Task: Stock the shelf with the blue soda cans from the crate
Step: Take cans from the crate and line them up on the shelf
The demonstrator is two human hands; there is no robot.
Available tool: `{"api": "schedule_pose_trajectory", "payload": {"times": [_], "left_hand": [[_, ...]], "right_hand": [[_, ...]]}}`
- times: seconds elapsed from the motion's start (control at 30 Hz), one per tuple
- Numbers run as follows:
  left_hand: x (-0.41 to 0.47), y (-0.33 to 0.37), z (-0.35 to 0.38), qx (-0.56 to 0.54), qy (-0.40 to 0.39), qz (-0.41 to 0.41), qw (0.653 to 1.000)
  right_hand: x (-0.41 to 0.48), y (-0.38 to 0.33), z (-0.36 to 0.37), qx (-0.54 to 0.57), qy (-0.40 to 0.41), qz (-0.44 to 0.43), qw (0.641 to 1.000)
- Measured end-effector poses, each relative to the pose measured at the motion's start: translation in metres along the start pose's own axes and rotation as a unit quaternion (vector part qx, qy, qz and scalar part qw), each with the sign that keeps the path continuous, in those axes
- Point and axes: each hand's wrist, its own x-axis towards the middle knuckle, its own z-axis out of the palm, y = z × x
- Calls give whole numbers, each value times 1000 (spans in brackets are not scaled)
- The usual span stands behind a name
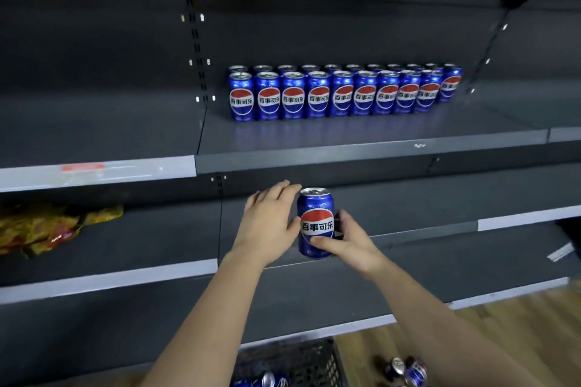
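A blue soda can [315, 207] is held upright in front of the lower shelves, label facing me. My right hand [349, 240] grips it from the right and below, thumb across its lower front. My left hand [270, 220] rests flat against its left side, fingers spread. On the upper shelf [371, 152] stand two rows of several blue cans [342, 93], labels forward. The dark crate [292, 358] sits at the bottom edge with a few cans [267, 380] showing inside.
Two blue cans [408, 371] lie on the wooden floor right of the crate. A yellow snack bag [47, 226] lies on the middle shelf at the far left. Bare shelf space lies left and in front of the can rows.
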Motion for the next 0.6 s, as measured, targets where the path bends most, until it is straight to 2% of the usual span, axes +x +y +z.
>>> {"api": "schedule_pose_trajectory", "payload": {"times": [0.17, 0.6], "left_hand": [[41, 30, 11, 21, 8, 14, 1000], [174, 151, 57, 58, 36, -6, 998]], "right_hand": [[17, -12, -60, 26, 54, -32, 998], [94, -51, -277, -11, 126, -150, 981]]}}
